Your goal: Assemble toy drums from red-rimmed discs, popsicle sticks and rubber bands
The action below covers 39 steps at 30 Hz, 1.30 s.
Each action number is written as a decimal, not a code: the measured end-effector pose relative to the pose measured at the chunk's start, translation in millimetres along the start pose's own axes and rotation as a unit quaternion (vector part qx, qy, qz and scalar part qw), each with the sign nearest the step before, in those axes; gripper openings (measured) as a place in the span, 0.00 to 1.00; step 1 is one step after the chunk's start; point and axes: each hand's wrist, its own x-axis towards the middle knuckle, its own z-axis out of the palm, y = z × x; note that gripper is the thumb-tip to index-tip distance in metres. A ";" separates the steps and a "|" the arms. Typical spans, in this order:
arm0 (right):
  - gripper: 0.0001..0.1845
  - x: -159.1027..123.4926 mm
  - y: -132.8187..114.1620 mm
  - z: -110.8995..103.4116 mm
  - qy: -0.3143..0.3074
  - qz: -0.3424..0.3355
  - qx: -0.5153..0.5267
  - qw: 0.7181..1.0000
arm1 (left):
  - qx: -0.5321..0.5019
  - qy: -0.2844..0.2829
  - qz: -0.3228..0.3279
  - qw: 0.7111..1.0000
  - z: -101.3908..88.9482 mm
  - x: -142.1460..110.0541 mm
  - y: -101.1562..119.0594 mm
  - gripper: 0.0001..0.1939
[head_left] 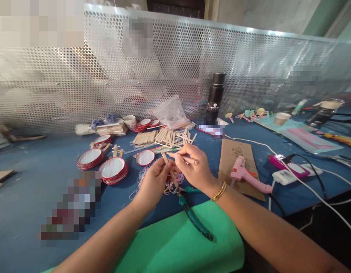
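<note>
A flat wooden craft stick (165, 157) is pinched in my left hand (155, 176), its upper end standing out above the fingers. My right hand (196, 168), with a gold bracelet at the wrist, grips a pencil (190, 160) whose tip is close to the stick; whether they touch I cannot tell. Below both hands lie pliers (192, 220) with teal and black handles, partly on a green sheet (175, 242). Small pastel loops (141, 176) are heaped beneath my left hand. Just behind them is a round red-rimmed white piece (145, 157).
Many craft sticks (169, 136) are piled behind my hands. Red-rimmed discs (113, 168) are stacked at left. A black bottle (215, 98) stands before the perforated metal screen (181, 68). At right, a pink glue gun (246, 176) rests on cardboard (225, 163), near white cables (299, 176).
</note>
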 end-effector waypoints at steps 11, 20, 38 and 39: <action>0.13 0.2 -1.8 -0.1 -0.013 0.000 0.005 1.000 | 0.001 0.008 0.004 1.000 0.0 -0.7 0.1 0.20; 0.12 0.1 -0.6 0.2 -0.009 -0.004 0.009 1.000 | 0.004 0.003 0.005 1.000 0.7 1.1 -0.2 0.20; 0.13 1.0 -1.7 -0.8 -0.009 0.013 0.012 1.000 | -0.004 0.008 -0.002 1.000 1.6 -0.6 1.2 0.21; 0.13 1.0 -2.0 -0.8 -0.015 0.011 0.013 1.000 | -0.002 0.010 0.000 1.000 1.9 -0.8 1.4 0.20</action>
